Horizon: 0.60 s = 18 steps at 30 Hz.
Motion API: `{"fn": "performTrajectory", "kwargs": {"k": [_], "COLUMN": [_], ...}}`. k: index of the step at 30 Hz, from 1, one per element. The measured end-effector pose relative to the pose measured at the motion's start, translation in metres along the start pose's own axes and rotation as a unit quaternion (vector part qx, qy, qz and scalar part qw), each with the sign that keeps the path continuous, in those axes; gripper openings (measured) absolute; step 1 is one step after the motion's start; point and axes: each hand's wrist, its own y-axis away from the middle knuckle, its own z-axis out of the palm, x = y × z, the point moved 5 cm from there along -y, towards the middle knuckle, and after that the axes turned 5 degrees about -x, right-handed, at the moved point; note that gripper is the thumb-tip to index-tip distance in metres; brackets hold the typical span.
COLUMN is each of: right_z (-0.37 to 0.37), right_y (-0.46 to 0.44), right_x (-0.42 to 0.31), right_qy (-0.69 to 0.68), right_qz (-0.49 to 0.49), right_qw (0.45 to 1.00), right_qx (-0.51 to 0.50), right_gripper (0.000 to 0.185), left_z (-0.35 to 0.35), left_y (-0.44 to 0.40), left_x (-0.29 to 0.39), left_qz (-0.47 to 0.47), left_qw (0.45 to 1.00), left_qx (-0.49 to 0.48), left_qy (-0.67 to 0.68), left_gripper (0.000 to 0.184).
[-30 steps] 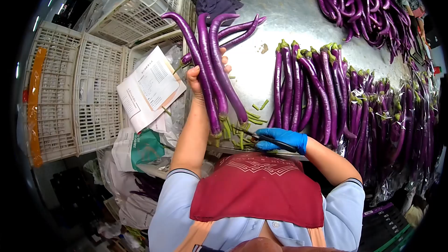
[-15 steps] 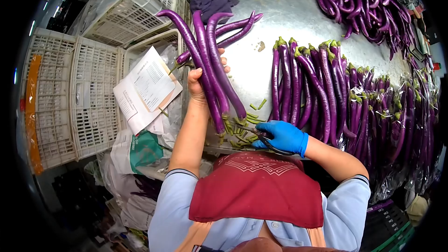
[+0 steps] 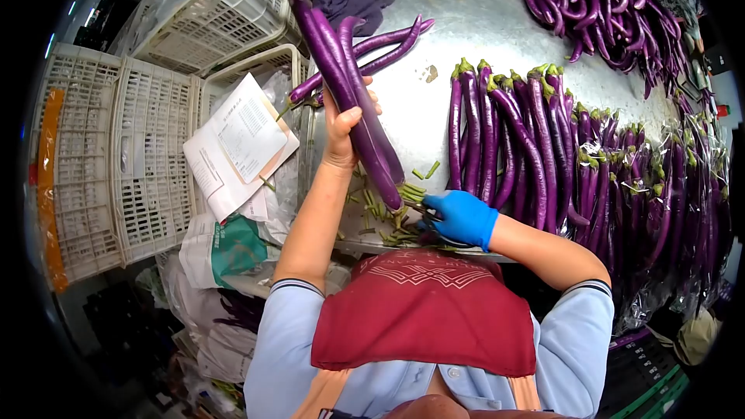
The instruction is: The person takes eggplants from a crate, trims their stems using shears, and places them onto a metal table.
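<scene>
My left hand is bare and wrapped round a small bunch of long purple eggplants, held slanting with the stem ends toward me. My right hand, in a blue glove, is closed on scissors, mostly hidden by the fingers; only dark parts show. It is right beside the stem ends of the held eggplants. Green cut stem pieces lie on the metal table around and below them. Two loose eggplants lie crossed behind my left hand.
A row of eggplants lies to the right, with plastic-bagged ones beyond. A large pile sits at the far right. White crates, papers and a dark cloth are at the left.
My left hand has turned the eggplants, bringing them closer together and slightly up and right. My right hand has shifted slightly left and the scissors are now largely hidden.
</scene>
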Motion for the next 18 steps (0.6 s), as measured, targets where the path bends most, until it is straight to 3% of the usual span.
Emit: {"fn": "performTrajectory", "kwargs": {"k": [1,6,11,12,16,17,18], "right_z": [-0.002,-0.003,-0.002,0.002,0.028,0.034,0.039], "right_y": [0.008,0.042,0.028,0.024,0.027,0.034,0.038], "right_x": [0.005,0.014,-0.004,-0.005,0.015,0.02,0.024], "right_qy": [-0.017,-0.17,-0.099,-0.102,-0.152,-0.114,-0.129], "right_qz": [-0.006,0.059,-0.034,-0.03,-0.017,0.014,0.034], "right_qw": [1.0,0.972,0.992,0.992,0.988,0.992,0.989], "right_qx": [0.007,-0.154,-0.072,-0.072,-0.026,-0.05,-0.058], "right_gripper": [0.026,0.054,0.054,0.049,0.037,0.039,0.04], "left_z": [-0.001,-0.006,0.023,0.028,0.04,0.049,0.065], "left_y": [0.0,-0.007,-0.006,-0.006,-0.013,-0.012,-0.016], "left_x": [0.004,0.009,0.003,0.002,-0.006,-0.006,-0.006], "left_qz": [-0.001,0.005,-0.002,-0.003,-0.008,-0.028,0.012], "left_qw": [1.0,1.0,1.0,0.999,0.984,0.974,0.952], "left_qx": [0.003,-0.002,-0.019,-0.014,-0.075,-0.085,-0.137], "left_qy": [-0.01,-0.005,-0.024,-0.034,-0.16,-0.207,-0.274], "left_gripper": [0.06,0.06,0.062,0.063,0.097,0.096,0.095]}}
